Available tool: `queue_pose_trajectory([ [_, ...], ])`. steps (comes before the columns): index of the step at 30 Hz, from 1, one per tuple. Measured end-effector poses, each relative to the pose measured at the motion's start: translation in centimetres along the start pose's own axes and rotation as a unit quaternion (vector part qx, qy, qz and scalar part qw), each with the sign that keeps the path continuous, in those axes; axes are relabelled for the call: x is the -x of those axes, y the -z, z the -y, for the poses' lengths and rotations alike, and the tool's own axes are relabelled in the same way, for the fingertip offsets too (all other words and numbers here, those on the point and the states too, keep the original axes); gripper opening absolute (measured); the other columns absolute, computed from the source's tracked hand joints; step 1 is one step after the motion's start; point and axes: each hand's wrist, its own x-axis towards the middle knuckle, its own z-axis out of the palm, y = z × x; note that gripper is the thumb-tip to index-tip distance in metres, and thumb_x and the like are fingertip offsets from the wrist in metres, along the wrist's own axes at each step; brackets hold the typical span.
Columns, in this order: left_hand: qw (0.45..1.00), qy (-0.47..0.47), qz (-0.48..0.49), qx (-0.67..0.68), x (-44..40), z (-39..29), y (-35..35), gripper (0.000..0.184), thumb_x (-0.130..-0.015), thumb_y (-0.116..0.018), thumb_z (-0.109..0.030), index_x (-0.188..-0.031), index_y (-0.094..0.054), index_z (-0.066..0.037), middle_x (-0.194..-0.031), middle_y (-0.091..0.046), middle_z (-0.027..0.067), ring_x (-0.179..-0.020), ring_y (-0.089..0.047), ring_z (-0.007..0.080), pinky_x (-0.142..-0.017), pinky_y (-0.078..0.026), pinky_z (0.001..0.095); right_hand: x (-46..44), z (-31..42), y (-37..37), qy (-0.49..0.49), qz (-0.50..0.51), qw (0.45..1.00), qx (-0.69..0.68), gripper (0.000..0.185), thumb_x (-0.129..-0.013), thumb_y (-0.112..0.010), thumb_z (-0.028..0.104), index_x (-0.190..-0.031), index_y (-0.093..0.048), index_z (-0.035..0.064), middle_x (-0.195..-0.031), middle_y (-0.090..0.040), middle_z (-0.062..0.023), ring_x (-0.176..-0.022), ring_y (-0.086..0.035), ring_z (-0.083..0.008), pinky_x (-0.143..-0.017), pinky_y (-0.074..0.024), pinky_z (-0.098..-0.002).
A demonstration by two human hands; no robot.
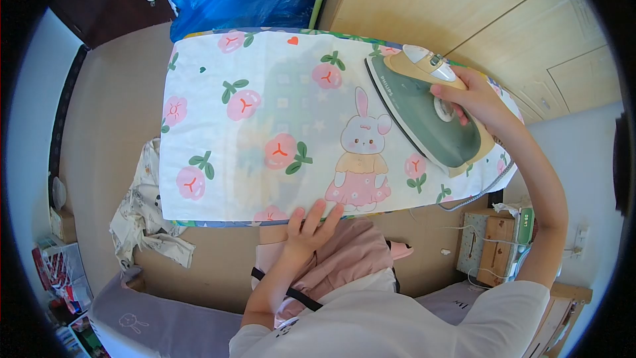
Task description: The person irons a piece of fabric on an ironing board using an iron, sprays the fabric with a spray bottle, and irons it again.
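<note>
A white cloth [258, 152] printed with pink fruit, green leaves and a rabbit in a skirt lies flat over the ironing board [218, 224]. My right hand [474, 96] is wrapped round the handle of a green and cream steam iron [424, 106], at the cloth's right part. The iron rests tilted on its side edge or heel; which one I cannot tell. Its grey cord [480, 195] runs along the board's right front edge. My left hand [310, 229] lies with fingers spread on the cloth's near edge, just below the rabbit print.
Cream cabinets [477, 6] stand behind the board at the right. A blue plastic sheet [245, 3] hangs under a white shelf at the back. Patterned fabric [149, 212] droops at the board's left. Small wooden drawers [498, 245] and a grey-covered seat [159, 311] are nearby.
</note>
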Motion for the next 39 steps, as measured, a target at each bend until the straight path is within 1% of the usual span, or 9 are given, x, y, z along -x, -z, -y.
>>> queue_pose_trajectory([
  [1, 1.000, 0.000, 0.000, 0.000, 0.18, 0.12, -0.05, 0.030, -0.085, -0.055, -0.025, -0.114, -0.055, -0.017, -0.122, -0.045, -0.0094, -0.118, -0.043, 0.0139, -0.100, -0.028, 0.0390, -0.01, -0.04, 0.00, -0.001, 0.001, 1.000, -0.002, 0.032, -0.078, -0.066, 0.033, -0.086, -0.055, 0.0046, -0.051, -0.043, 0.0046, -0.039, -0.040, -0.0031, -0.035, -0.0319, -0.0177],
  [3, 0.999, -0.039, 0.019, -0.016, 0.50, 0.50, -0.16, 0.032, -0.080, -0.055, -0.028, -0.111, -0.057, -0.026, -0.126, -0.043, 0.0066, -0.125, -0.027, 0.0273, -0.103, -0.021, 0.0413, 0.06, 0.21, -0.04, -0.009, 0.002, 1.000, -0.003, 0.030, -0.079, -0.066, 0.029, -0.090, -0.054, 0.0033, -0.051, -0.043, 0.0047, -0.039, -0.040, -0.0024, -0.036, -0.0320, -0.0172],
  [5, 0.999, -0.045, 0.020, -0.022, 0.42, 0.55, -0.14, 0.032, -0.080, -0.055, -0.028, -0.111, -0.057, -0.026, -0.126, -0.043, 0.0066, -0.125, -0.027, 0.0273, -0.103, -0.021, 0.0413, 0.03, 0.17, -0.02, -0.017, 0.003, 1.000, -0.004, 0.029, -0.080, -0.065, 0.025, -0.095, -0.053, 0.0020, -0.052, -0.043, 0.0048, -0.040, -0.039, -0.0017, -0.036, -0.0321, -0.0167],
  [8, 0.998, -0.049, 0.024, -0.025, 0.31, 0.59, -0.02, 0.032, -0.080, -0.056, -0.028, -0.111, -0.057, -0.026, -0.126, -0.043, 0.0066, -0.124, -0.027, 0.0275, -0.103, -0.021, 0.0412, -0.09, -0.08, 0.06, -0.002, 0.001, 1.000, 0.003, 0.030, -0.078, -0.066, 0.032, -0.085, -0.055, 0.0053, -0.051, -0.044, 0.0042, -0.039, -0.040, -0.0031, -0.035, -0.0319, -0.0178],
  [14, 0.999, -0.044, 0.020, -0.014, 0.52, 0.37, -0.25, 0.032, -0.077, -0.058, -0.025, -0.110, -0.057, -0.025, -0.126, -0.043, 0.0068, -0.124, -0.029, 0.0258, -0.102, -0.023, 0.0410, 0.16, 0.30, -0.01, -0.021, 0.002, 1.000, 0.001, 0.028, -0.080, -0.064, 0.025, -0.095, -0.054, 0.0030, -0.053, -0.043, 0.0049, -0.042, -0.040, -0.0015, -0.037, -0.0328, -0.0167],
  [16, 0.999, -0.044, 0.021, -0.015, 0.63, 0.41, -0.30, 0.032, -0.077, -0.058, -0.024, -0.109, -0.057, -0.025, -0.125, -0.044, 0.0067, -0.124, -0.030, 0.0251, -0.102, -0.023, 0.0410, -0.05, -0.14, -0.10, -0.003, -0.009, 1.000, -0.004, 0.030, -0.078, -0.066, 0.032, -0.087, -0.055, 0.0053, -0.052, -0.045, 0.0047, -0.040, -0.041, -0.0028, -0.035, -0.0316, -0.0177],
  [23, 0.999, -0.046, 0.011, -0.013, 0.29, 0.51, -0.14, 0.032, -0.077, -0.057, -0.024, -0.108, -0.058, -0.024, -0.125, -0.044, 0.0071, -0.123, -0.031, 0.0240, -0.102, -0.023, 0.0412, 0.02, 0.10, -0.04, -0.002, -0.002, 1.000, 0.008, 0.030, -0.078, -0.066, 0.033, -0.086, -0.056, 0.0058, -0.052, -0.044, 0.0046, -0.040, -0.041, -0.0032, -0.036, -0.0314, -0.0182],
  [25, 0.999, -0.045, 0.009, -0.014, 0.31, 0.54, -0.14, 0.032, -0.077, -0.057, -0.023, -0.109, -0.058, -0.024, -0.125, -0.045, 0.0074, -0.123, -0.031, 0.0239, -0.102, -0.023, 0.0412, 0.24, 0.53, -0.08, -0.023, 0.001, 1.000, 0.005, 0.028, -0.080, -0.064, 0.025, -0.093, -0.054, 0.0032, -0.053, -0.043, 0.0049, -0.042, -0.039, -0.0018, -0.038, -0.0323, -0.0169],
  [39, 0.999, -0.045, 0.005, -0.005, 0.46, 0.56, -0.34, 0.037, -0.075, -0.057, -0.021, -0.112, -0.057, -0.023, -0.125, -0.044, 0.0078, -0.124, -0.030, 0.0246, -0.103, -0.022, 0.0420, 0.21, 0.38, -0.12, -0.019, -0.005, 1.000, 0.012, 0.028, -0.081, -0.063, 0.025, -0.095, -0.054, 0.0029, -0.052, -0.042, 0.0049, -0.041, -0.038, -0.0019, -0.038, -0.0320, -0.0173],
])
